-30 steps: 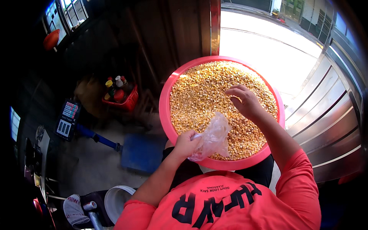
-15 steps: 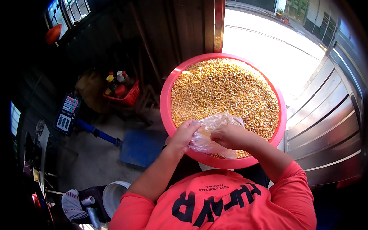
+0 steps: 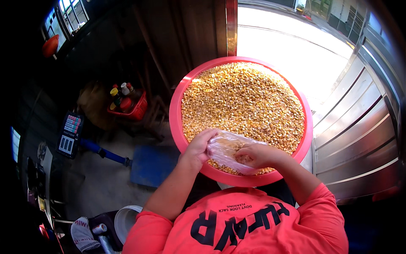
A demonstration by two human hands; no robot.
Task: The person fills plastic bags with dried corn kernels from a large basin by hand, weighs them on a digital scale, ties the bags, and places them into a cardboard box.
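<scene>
A large pink round tub [image 3: 177,110] holds loose yellow corn kernels [image 3: 241,97]. Over the tub's near part lies a crumpled clear plastic bag [image 3: 228,146], its edge gripped by my left hand [image 3: 198,148]. My right hand [image 3: 256,156] reaches into the bag from the right, fingers curled and partly behind the film; what they hold, if anything, is hard to make out.
A weighing scale [image 3: 150,165] with keypad head [image 3: 68,134] stands left. Further items are a red basket of bottles [image 3: 139,108], a white bucket [image 3: 122,222] and a metal cup [image 3: 100,229]. A doorway [image 3: 287,34] opens behind the tub; a slatted metal door [image 3: 355,139] stands right.
My right hand has come down from above the corn into the bag. My left hand has risen slightly with the bag, which is now spread wider across the tub.
</scene>
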